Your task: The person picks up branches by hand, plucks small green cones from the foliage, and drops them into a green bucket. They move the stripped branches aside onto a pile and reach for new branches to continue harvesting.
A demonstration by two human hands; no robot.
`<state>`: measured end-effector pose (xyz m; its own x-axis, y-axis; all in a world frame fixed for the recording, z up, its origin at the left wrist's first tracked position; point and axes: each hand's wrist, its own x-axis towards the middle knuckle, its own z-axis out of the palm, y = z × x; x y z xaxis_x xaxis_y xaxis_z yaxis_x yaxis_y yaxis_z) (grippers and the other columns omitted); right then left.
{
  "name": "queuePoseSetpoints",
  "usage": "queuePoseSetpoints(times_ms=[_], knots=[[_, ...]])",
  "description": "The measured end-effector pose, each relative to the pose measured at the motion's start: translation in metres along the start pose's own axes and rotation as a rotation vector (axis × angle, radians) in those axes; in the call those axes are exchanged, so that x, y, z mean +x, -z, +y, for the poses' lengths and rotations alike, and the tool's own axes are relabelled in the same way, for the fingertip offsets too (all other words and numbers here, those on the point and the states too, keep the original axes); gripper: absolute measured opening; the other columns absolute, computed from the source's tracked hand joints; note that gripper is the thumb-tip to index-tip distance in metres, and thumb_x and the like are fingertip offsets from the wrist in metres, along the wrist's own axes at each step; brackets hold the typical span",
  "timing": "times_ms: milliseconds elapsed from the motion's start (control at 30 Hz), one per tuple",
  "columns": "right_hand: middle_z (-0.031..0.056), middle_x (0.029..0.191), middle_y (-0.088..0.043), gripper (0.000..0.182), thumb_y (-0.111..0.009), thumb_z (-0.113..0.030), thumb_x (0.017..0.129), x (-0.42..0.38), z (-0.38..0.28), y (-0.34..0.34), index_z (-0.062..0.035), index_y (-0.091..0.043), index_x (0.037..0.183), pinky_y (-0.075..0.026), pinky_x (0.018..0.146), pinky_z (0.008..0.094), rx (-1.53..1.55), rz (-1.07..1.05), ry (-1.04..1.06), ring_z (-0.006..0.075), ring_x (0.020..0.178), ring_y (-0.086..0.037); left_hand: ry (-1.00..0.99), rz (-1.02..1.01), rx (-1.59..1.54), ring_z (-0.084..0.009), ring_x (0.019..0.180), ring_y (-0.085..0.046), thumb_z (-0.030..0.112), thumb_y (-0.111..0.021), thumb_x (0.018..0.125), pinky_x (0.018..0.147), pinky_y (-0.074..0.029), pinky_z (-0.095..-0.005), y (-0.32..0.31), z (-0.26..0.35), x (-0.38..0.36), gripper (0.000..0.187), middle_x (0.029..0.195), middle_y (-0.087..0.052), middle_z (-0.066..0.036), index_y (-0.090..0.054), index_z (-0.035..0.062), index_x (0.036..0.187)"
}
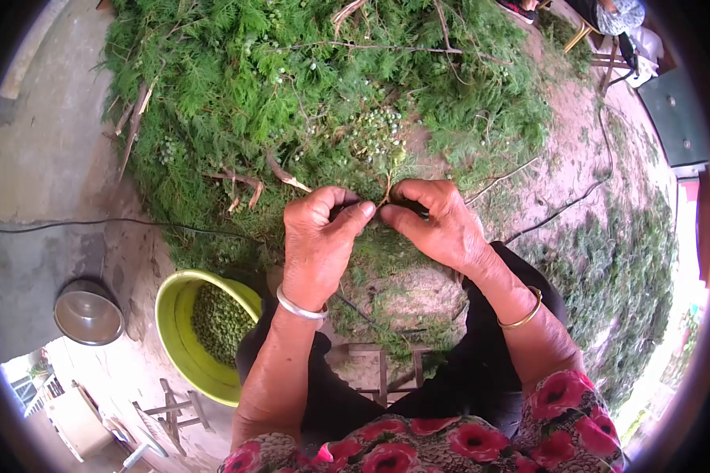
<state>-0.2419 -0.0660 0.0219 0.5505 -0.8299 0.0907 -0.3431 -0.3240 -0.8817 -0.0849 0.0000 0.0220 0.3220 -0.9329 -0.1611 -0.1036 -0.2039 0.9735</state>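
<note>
My left hand is closed in a pinch, thumb against fingers, just left of centre. Whatever sits between its fingertips is too small to make out. Facing it, my right hand pinches the base of a thin cypress sprig, which points away from me. The fingertips of both hands nearly meet. Beyond them lies a patch of small pale green cones on a heap of cut cypress branches.
A yellow-green bucket holding many green cones stands beside my left knee. Farther left are a metal bowl and a small wooden stool. Black cable crosses the floor. Another person sits at the top right.
</note>
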Motion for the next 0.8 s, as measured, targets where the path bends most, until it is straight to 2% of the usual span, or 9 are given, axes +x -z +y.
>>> queuePoseSetpoints(times_ms=[67,167,267,400,567,633,700,767,800], knots=[[0.0073,0.051,-0.048,0.025,-0.066,-0.014,0.081,0.003,-0.005,0.005,0.0033,-0.055,0.066,-0.035,0.048,0.0313,0.181,-0.105,-0.183,0.0110,0.049,-0.045,0.044,-0.009,-0.055,-0.0015,0.049,-0.041,0.002,-0.066,0.079,0.040,-0.031,-0.0176,0.001,0.001,-0.001,0.006,0.061,-0.051,0.002,-0.062,-0.0013,0.081],[0.0003,0.051,-0.048,0.032,-0.066,-0.019,0.083,0.003,0.003,0.001,0.0030,-0.056,0.062,-0.033,0.047,0.0274,0.416,-0.069,-0.279,0.0039,0.053,-0.042,0.058,-0.132,-0.061,-0.0019,0.049,-0.040,0.004,-0.063,0.082,0.039,-0.030,-0.0186,0.003,0.009,-0.003,0.006,0.062,-0.050,0.001,-0.060,-0.0010,0.084],[-0.0017,0.054,-0.052,0.028,-0.065,-0.017,0.083,0.003,0.014,-0.002,0.0007,-0.058,0.062,-0.035,0.049,0.0247,0.572,-0.007,-0.411,0.0039,0.052,-0.042,0.168,-0.169,-0.677,-0.0054,0.045,-0.037,0.010,-0.058,0.087,0.039,-0.031,-0.0185,0.012,0.014,-0.004,0.011,0.060,-0.049,-0.001,-0.058,-0.0011,0.088],[-0.0023,0.061,-0.055,0.024,-0.063,-0.016,0.085,0.005,-0.002,0.009,0.0004,-0.060,0.069,-0.038,0.052,0.0242,0.770,0.061,-0.563,0.0045,0.056,-0.045,0.223,-0.278,-1.176,-0.0129,0.061,-0.048,0.013,-0.049,0.089,0.042,-0.040,-0.0261,0.038,0.003,0.008,0.026,0.081,-0.056,-0.009,-0.051,-0.0041,0.108],[-0.0014,0.063,-0.055,0.023,-0.061,-0.017,0.088,0.004,0.000,0.012,0.0009,-0.061,0.073,-0.039,0.052,0.0251,0.829,-0.035,-0.467,0.0063,0.056,-0.047,0.258,-0.158,-0.860,-0.0141,0.063,-0.052,0.003,-0.053,0.084,0.045,-0.042,-0.0274,0.022,0.008,-0.005,0.026,0.077,-0.058,-0.009,-0.054,-0.0058,0.108],[-0.0013,0.062,-0.054,0.024,-0.060,-0.018,0.088,0.005,-0.001,0.011,0.0009,-0.061,0.072,-0.038,0.051,0.0250,0.801,-0.037,-0.442,0.0069,0.055,-0.047,0.080,-0.106,-0.571,-0.0125,0.058,-0.051,-0.003,-0.057,0.080,0.044,-0.041,-0.0265,0.013,0.003,-0.008,0.025,0.070,-0.056,-0.006,-0.057,-0.0049,0.104],[-0.0018,0.061,-0.053,0.025,-0.060,-0.018,0.088,0.005,-0.001,0.006,0.0007,-0.060,0.071,-0.037,0.050,0.0249,0.789,-0.017,-0.439,0.0063,0.055,-0.046,0.093,-0.107,-0.490,-0.0094,0.056,-0.050,-0.006,-0.064,0.075,0.045,-0.041,-0.0244,0.007,0.005,-0.010,0.029,0.070,-0.057,-0.005,-0.058,-0.0037,0.102],[-0.0023,0.060,-0.052,0.026,-0.060,-0.018,0.089,0.005,0.000,0.003,0.0006,-0.059,0.070,-0.036,0.050,0.0249,0.775,0.001,-0.438,0.0057,0.055,-0.045,-0.133,0.031,0.055,-0.0069,0.058,-0.050,-0.003,-0.071,0.071,0.046,-0.040,-0.0224,-0.003,0.001,-0.012,0.034,0.072,-0.058,-0.005,-0.058,-0.0033,0.102],[-0.0033,0.059,-0.050,0.027,-0.060,-0.017,0.088,0.003,0.001,0.001,0.0002,-0.058,0.068,-0.034,0.049,0.0248,0.736,-0.005,-0.444,0.0048,0.055,-0.042,-0.156,0.089,-0.043,-0.0073,0.061,-0.052,-0.001,-0.075,0.068,0.051,-0.043,-0.0230,-0.012,0.005,-0.013,0.036,0.074,-0.059,-0.004,-0.058,-0.0046,0.100]])
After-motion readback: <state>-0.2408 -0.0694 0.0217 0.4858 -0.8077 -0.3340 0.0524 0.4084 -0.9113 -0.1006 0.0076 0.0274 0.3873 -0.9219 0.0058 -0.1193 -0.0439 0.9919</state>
